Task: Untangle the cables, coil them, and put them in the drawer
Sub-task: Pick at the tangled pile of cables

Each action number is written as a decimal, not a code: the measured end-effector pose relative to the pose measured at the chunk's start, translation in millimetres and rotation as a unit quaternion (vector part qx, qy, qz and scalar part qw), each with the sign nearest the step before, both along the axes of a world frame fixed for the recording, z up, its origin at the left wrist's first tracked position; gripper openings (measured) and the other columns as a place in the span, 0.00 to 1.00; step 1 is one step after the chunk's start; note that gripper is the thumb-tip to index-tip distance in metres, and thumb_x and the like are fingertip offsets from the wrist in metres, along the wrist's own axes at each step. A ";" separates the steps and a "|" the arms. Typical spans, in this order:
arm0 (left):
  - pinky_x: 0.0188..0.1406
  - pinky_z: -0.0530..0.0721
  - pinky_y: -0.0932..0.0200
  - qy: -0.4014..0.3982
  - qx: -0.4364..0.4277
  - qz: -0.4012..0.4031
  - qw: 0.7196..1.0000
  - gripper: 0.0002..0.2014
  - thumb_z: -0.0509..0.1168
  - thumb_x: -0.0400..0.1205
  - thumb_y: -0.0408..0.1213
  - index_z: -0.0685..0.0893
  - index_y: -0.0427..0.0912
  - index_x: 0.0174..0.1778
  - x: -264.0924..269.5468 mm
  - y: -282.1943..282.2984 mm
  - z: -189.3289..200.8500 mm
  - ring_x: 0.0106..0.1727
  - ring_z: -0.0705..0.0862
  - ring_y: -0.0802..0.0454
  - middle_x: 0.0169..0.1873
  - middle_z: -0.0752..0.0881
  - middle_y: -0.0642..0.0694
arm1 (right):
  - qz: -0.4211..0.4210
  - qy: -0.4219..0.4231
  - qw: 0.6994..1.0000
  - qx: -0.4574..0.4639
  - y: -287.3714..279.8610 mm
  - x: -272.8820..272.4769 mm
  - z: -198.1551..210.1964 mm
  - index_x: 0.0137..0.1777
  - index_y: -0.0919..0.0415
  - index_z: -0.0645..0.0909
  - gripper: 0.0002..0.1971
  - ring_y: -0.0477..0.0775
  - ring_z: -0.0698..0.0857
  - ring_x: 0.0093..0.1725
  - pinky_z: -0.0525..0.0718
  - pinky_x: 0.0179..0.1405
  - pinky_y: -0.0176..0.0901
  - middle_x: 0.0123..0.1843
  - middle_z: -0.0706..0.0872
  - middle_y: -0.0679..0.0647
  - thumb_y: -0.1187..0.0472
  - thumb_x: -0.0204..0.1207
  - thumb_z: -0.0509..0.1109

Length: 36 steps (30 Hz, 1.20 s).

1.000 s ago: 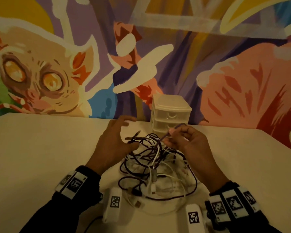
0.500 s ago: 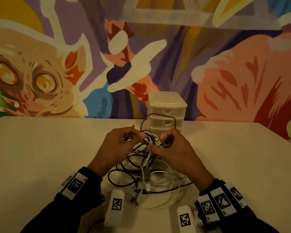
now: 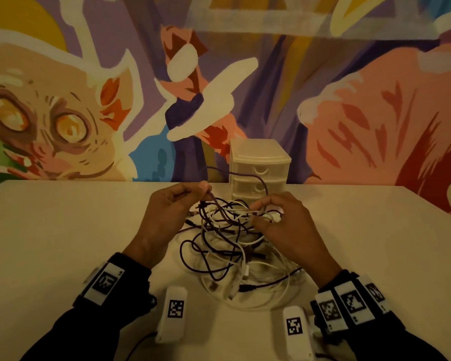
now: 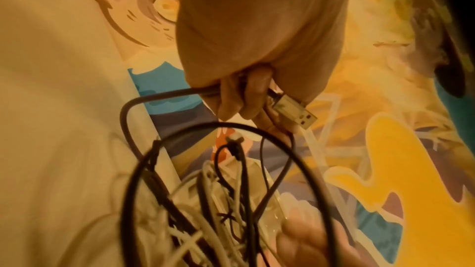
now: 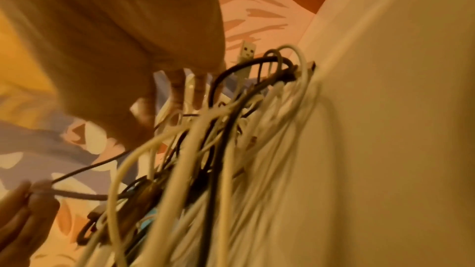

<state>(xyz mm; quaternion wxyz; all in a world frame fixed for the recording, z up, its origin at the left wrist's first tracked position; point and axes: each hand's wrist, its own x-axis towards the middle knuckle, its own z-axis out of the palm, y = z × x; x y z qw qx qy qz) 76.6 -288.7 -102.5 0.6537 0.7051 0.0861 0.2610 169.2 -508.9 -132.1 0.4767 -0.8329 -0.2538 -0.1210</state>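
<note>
A loose tangle of thin dark and white cables (image 3: 229, 238) lies mid-table (image 3: 63, 230), before the translucent plastic drawer unit (image 3: 259, 169). The left hand (image 3: 167, 212) pinches a purple cable (image 3: 248, 175) (metal USB plug exposed); the right hand (image 3: 284, 225) grips white strands.

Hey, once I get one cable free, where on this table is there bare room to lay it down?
Bare tabletop stretches wide outside the left hand, and equally outside the right hand toward the table's right edge. It is crowded in the middle: the cable tangle fills the space between both hands, with the drawer unit right behind it.
</note>
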 end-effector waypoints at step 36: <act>0.51 0.80 0.48 0.214 0.546 -0.026 0.810 0.18 0.56 0.94 0.58 0.90 0.57 0.64 55.1 -29.3 6.2 0.56 0.87 0.35 0.73 0.76 0.42 | 0.090 0.201 0.919 0.327 -16.2 13.2 18.8 0.53 0.69 0.82 0.11 0.58 0.96 0.52 0.93 0.58 0.43 0.42 0.93 0.54 0.76 0.91 0.59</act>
